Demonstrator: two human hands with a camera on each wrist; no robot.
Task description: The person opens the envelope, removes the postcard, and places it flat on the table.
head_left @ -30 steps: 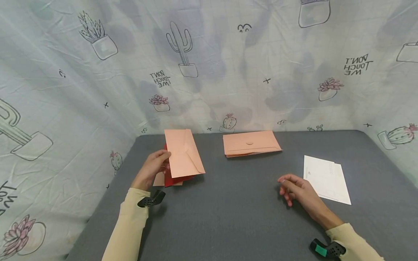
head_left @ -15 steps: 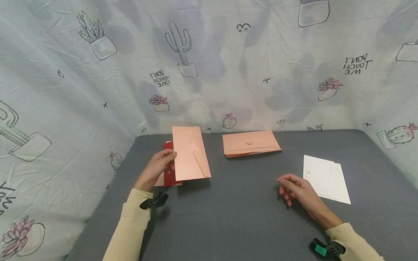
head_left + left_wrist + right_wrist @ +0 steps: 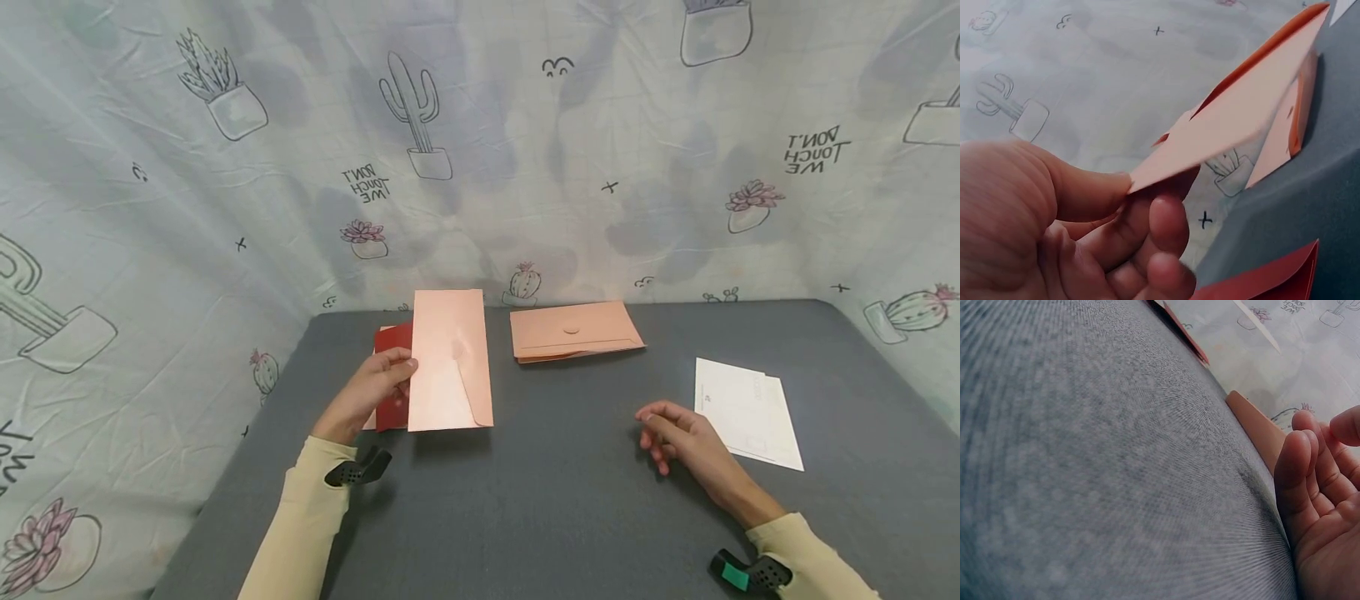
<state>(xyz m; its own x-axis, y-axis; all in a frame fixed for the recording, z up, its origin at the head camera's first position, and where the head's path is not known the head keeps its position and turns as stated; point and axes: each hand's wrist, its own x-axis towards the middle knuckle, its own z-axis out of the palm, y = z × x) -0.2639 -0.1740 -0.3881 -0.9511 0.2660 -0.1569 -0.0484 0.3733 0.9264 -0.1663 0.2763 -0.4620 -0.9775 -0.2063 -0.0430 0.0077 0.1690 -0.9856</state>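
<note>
Left hand [image 3: 366,393] pinches 1 pink envelope [image 3: 450,362] by its left edge; envelope extends right of the grip, raised above the table [image 3: 525,508]. Right hand [image 3: 693,450] loosely curled near white cards [image 3: 750,415].

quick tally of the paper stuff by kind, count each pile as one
Held envelopes: 1, the pink envelope in the left hand
Envelope piles: 2, the red-topped pile and the pink pile
Card piles: 1, the white cards
Total: 4
</note>
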